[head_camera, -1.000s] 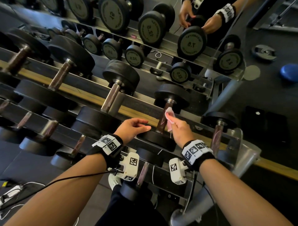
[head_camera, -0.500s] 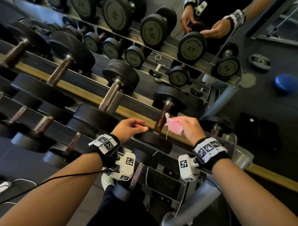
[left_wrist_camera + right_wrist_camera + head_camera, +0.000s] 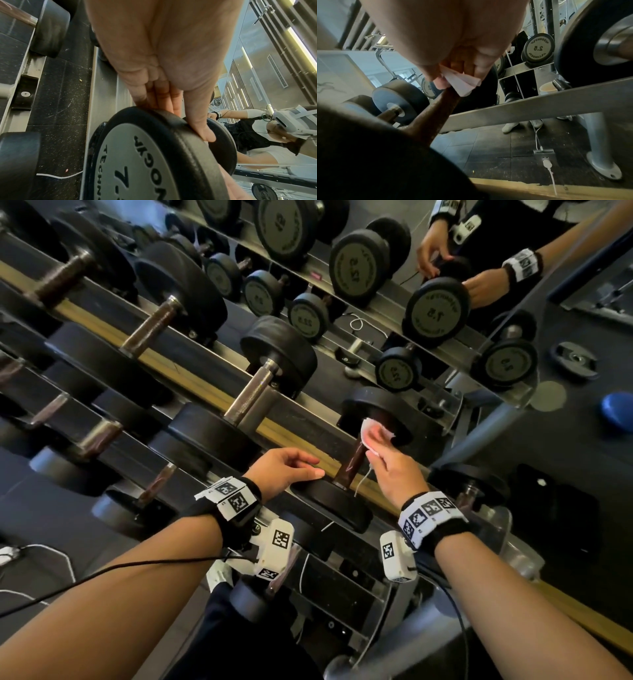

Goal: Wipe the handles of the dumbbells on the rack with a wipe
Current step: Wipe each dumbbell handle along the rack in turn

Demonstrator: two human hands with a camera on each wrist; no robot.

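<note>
On the rack's upper rail lies a black dumbbell with a dark handle (image 3: 352,463) and a near weight (image 3: 332,505) marked 7.5. My left hand (image 3: 308,468) rests with straight fingers (image 3: 199,121) on that weight's rim (image 3: 171,129). My right hand (image 3: 383,453) pinches a small pink-white wipe (image 3: 371,436) against the handle's far end, just under the far weight (image 3: 373,405). In the right wrist view the folded wipe (image 3: 462,83) sits between thumb and fingers on top of the handle (image 3: 443,112).
Several more dumbbells (image 3: 260,392) lie along the rail to the left, and one (image 3: 469,491) to the right. A mirror (image 3: 438,309) behind the rack repeats the dumbbells and my hands. A blue pad (image 3: 616,409) and a weight plate (image 3: 575,359) lie on the floor.
My right hand lifted the wipe off the handle to the right, then set it back higher up, near the far weight. The left hand stayed on the near weight.
</note>
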